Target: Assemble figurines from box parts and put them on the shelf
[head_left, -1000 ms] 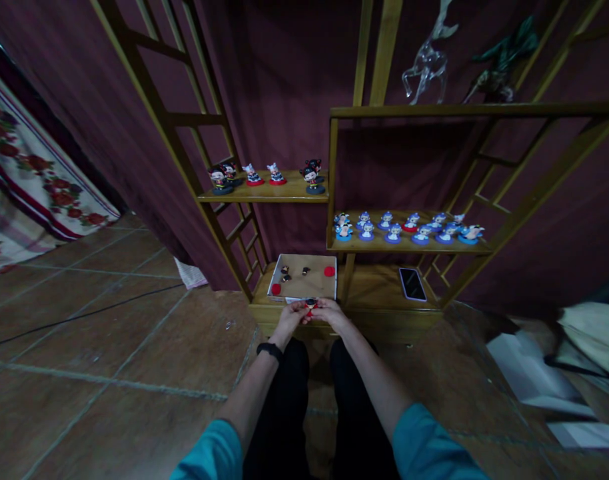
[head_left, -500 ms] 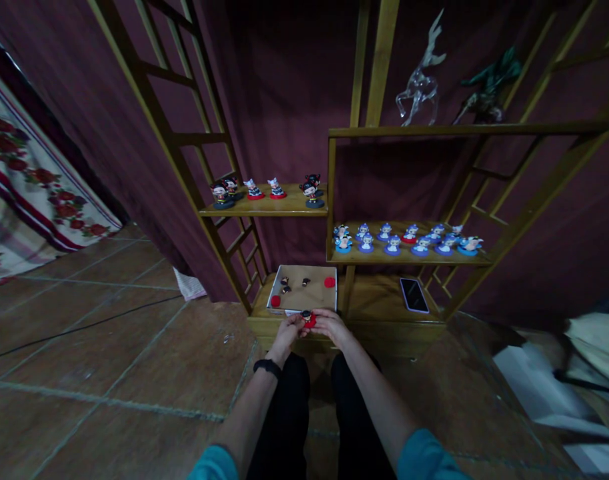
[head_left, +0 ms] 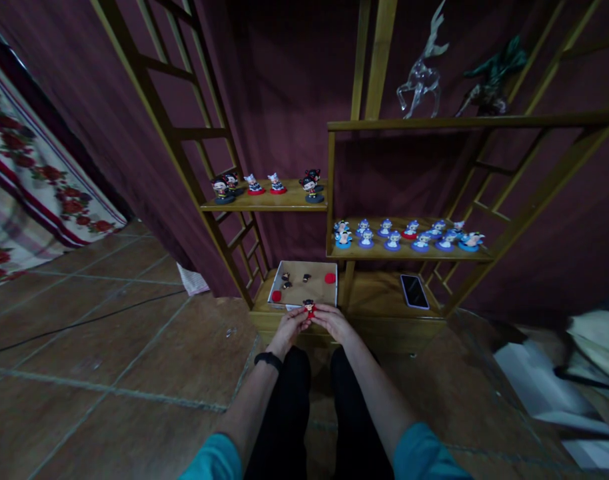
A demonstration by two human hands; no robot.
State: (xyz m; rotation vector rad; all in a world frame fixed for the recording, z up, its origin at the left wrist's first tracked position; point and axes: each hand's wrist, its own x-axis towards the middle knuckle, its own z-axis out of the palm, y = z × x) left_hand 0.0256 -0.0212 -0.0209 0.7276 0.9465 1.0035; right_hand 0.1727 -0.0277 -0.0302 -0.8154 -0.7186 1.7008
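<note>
Between my two hands, at the front edge of a shallow white box [head_left: 314, 268], is a small dark-haired figurine [head_left: 309, 305] on a red base. My left hand [head_left: 290, 328] grips it from the left, and my right hand [head_left: 334, 323] closes on it from the right. Fingers cover much of the base. Inside the box lie several small dark figurine pieces [head_left: 286, 285], one red round base [head_left: 330, 278] at the right and another red base [head_left: 276, 295] at the left front corner.
A wooden shelf unit [head_left: 394, 323] stands before me. Black-haired figurines [head_left: 312, 189] and cat-eared figurines [head_left: 276, 183] stand on the left shelf; several purple figurines [head_left: 392, 241] fill the right one. A phone [head_left: 414, 292] lies lower right. A glass deer [head_left: 424, 77] stands above.
The figurine is more upright, its face now toward me, and both hands have closed in around its red base. The view has shifted slightly.
</note>
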